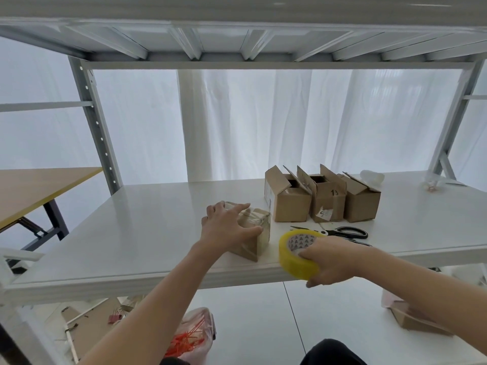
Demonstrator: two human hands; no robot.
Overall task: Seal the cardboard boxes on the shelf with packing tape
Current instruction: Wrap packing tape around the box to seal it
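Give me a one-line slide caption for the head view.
Left hand rests on a taped box while right hand grips the tape roll; three open boxes wait behind.

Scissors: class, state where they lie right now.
In the head view the scissors lie right of centre on the shelf, just in front of the three open cardboard boxes and behind the right hand gripping the tape roll.
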